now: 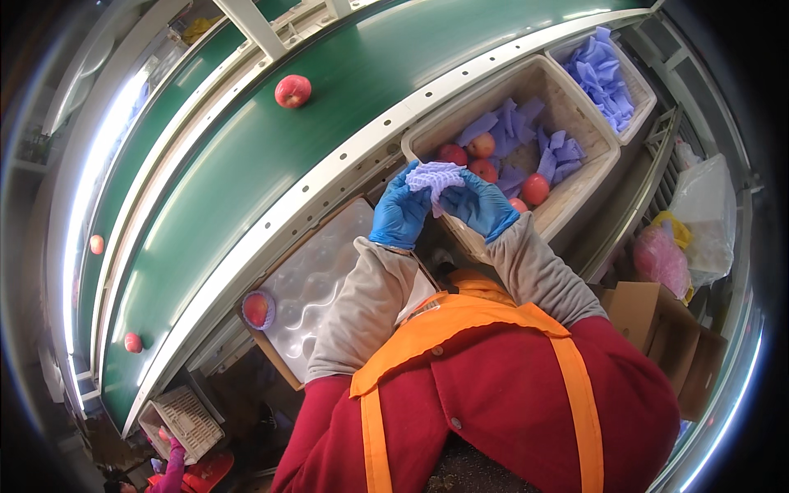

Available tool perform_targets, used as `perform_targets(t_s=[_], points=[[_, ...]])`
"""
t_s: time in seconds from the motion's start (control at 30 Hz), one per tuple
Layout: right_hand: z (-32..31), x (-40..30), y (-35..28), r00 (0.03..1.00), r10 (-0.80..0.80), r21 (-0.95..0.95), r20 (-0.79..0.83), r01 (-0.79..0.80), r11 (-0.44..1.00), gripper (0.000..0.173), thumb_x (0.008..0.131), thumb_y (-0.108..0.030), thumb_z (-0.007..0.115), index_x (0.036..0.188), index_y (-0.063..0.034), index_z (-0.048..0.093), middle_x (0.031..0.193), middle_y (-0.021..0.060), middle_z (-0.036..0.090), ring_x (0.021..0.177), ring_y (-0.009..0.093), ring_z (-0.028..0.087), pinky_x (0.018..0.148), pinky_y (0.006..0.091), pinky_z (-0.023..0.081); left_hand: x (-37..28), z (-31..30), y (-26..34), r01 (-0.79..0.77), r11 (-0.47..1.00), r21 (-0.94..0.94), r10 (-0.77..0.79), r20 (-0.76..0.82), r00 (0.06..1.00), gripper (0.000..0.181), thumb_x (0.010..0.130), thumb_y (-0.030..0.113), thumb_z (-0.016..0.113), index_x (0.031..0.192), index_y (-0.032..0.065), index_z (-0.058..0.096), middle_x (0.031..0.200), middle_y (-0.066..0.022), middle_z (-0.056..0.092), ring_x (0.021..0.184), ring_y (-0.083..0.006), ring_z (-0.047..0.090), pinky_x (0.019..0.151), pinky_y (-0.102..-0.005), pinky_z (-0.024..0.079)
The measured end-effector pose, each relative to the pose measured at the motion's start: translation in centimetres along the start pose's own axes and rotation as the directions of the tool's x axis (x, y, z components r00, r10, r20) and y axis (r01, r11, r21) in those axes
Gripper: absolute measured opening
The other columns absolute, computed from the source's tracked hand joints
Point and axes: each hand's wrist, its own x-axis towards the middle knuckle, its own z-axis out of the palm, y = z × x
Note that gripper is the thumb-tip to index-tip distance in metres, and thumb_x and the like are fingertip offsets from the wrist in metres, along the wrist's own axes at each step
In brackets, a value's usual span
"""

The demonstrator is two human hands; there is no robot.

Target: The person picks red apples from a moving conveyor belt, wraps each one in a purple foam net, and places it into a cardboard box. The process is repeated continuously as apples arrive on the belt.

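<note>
Both of my hands wear blue gloves and are raised in front of my chest. My left hand [397, 212] and my right hand [482, 204] hold a purple foam net sleeve [435, 177] stretched between them, with one part hanging down. Whether an apple is inside the sleeve cannot be told. Just beyond my right hand, a large plastic crate [585, 185] holds several red apples [535, 188] and loose purple foam sleeves [508, 129]. Below my left forearm is a carton with a clear moulded tray [308, 283]. One apple in a foam sleeve [257, 309] sits at its corner.
A green conveyor belt [246, 160] curves past, carrying an apple [293, 91] and another farther left [133, 342]. A smaller bin [641, 98] holds purple sleeves. Cardboard boxes [635, 314] and plastic bags [662, 259] stand at right. Another person's arm [174, 462] reaches into a basket [197, 425].
</note>
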Motion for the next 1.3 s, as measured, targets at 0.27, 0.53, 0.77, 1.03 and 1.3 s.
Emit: perform_targets(t_s=[0.27,0.53,0.77,1.03,1.3], points=[[-1.2,0.9,0.6,0.946,0.047,0.085,0.32,-0.078,0.993,0.032,0.094,-0.022,0.054,0.12,-0.0046,0.053,0.11,0.0099,0.062,0.102,0.024,0.062,0.091,0.0412,0.052,-0.4,-1.3,2.2,0.006,0.994,-0.113,0.012,0.16,0.987,0.051,0.086,0.007,0.049,0.136,-0.0008,0.041,0.122,-0.0179,0.056,0.113,-0.0301,0.055,0.101,-0.0443,0.043],[1.7,0.9,2.6,0.925,-0.072,0.162,0.374,0.011,0.987,0.035,0.095,-0.023,0.051,0.124,-0.0037,0.05,0.122,0.0111,0.058,0.111,0.025,0.057,0.097,0.0437,0.047,-1.0,0.2,3.0,0.012,0.948,-0.317,0.058,0.212,0.975,0.064,0.085,0.012,0.049,0.144,0.0005,0.026,0.122,-0.0251,0.052,0.114,-0.0359,0.053,0.102,-0.0494,0.04],[3.0,1.4,2.5,0.904,-0.02,0.281,0.428,-0.112,0.953,0.044,0.096,-0.031,0.046,0.131,-0.0037,0.045,0.135,0.014,0.047,0.123,0.029,0.047,0.104,0.0469,0.038,-1.9,2.6,4.2,-0.09,0.996,0.0,0.086,0.284,0.955,0.068,0.081,0.007,0.058,0.143,0.0053,0.031,0.112,-0.0135,0.06,0.106,-0.0273,0.059,0.097,-0.0474,0.045],[2.5,1.2,1.8,0.885,-0.26,0.212,0.386,0.189,0.959,0.065,0.082,-0.005,0.059,0.142,-0.0079,0.033,0.134,0.0112,0.048,0.123,0.025,0.048,0.106,0.0389,0.038,-1.9,1.1,3.0,-0.137,0.989,-0.055,0.146,0.216,0.965,0.071,0.075,-0.007,0.054,0.142,0.0036,0.032,0.124,-0.0136,0.054,0.115,-0.0264,0.055,0.101,-0.0397,0.044],[3.7,1.0,0.5,0.879,-0.301,0.067,0.369,0.297,0.952,0.074,0.074,0.013,0.05,0.142,-0.0112,0.036,0.112,0.0067,0.057,0.103,0.017,0.058,0.095,0.0307,0.047,-1.6,0.2,3.7,-0.118,0.988,-0.098,0.131,0.147,0.98,0.056,0.08,-0.006,0.048,0.136,-0.0002,0.041,0.122,-0.015,0.055,0.112,-0.0269,0.055,0.1,-0.039,0.044]])
